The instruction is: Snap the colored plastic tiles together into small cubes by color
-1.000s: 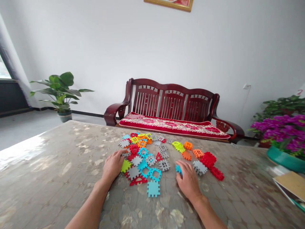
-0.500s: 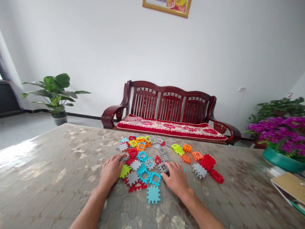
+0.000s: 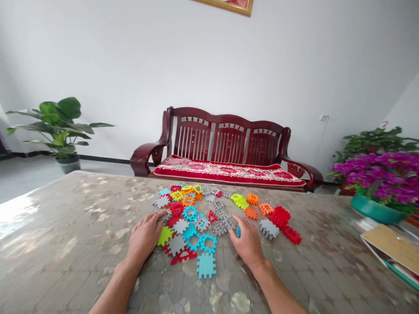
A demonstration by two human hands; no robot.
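Note:
Interlocking plastic building tiles in many colours lie in a loose pile in the middle of the table (image 3: 98, 244). My left hand (image 3: 145, 235) rests flat along the left side of the pile, fingers stretched out. Its fingertips touch a grey tile beside a lime-green tile (image 3: 165, 236). On the right, my right hand (image 3: 248, 242) has a small blue tile (image 3: 238, 232) between thumb and forefinger, mostly covered by the hand. Grey lattice tiles (image 3: 218, 227) lie just left of that hand. A flat turquoise tile (image 3: 206, 265) lies nearest me, between my forearms.
Joined red tiles (image 3: 280, 216) and a grey tile (image 3: 269, 229) lie right of my right hand. A teal pot (image 3: 376, 211) of purple flowers and a brown folder (image 3: 393, 248) stand at the table's right. Behind it is a wooden bench (image 3: 227, 139).
The view has turned slightly right. My right hand has shifted off the grey lattice tiles and the blue tile now shows between its thumb and forefinger. My left hand stays beside the pile.

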